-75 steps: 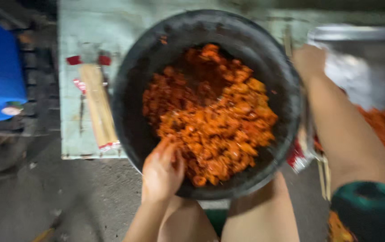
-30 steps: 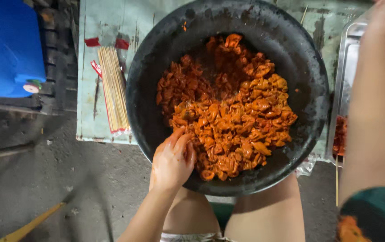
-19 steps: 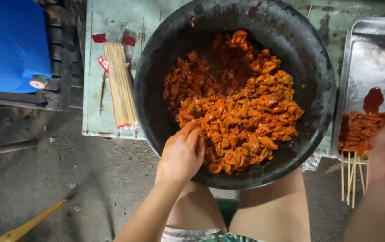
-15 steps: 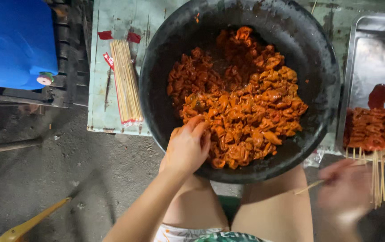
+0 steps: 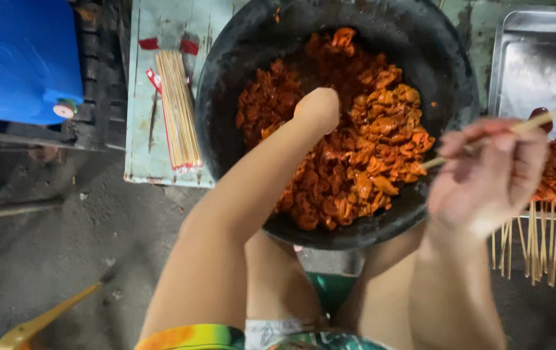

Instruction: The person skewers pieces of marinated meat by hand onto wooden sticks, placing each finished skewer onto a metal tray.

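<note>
Over the big round black basin (image 5: 446,84), the left hand (image 5: 317,109) is reaching down into the heap of orange-red marinated meat pieces (image 5: 355,142), its fingers buried among them, so whether its grip is wide or closed cannot be told. To the right of the heap, the right hand (image 5: 490,175) is pinching a thin bamboo skewer (image 5: 524,126) between closed fingers; the stick's long axis is slanting from upper right down to its tip at the meat. Farther right, loaded skewers are lying on a grey metal tray (image 5: 537,58). A bundle of bare sticks (image 5: 177,107) is lying on the pale green table (image 5: 142,155).
</note>
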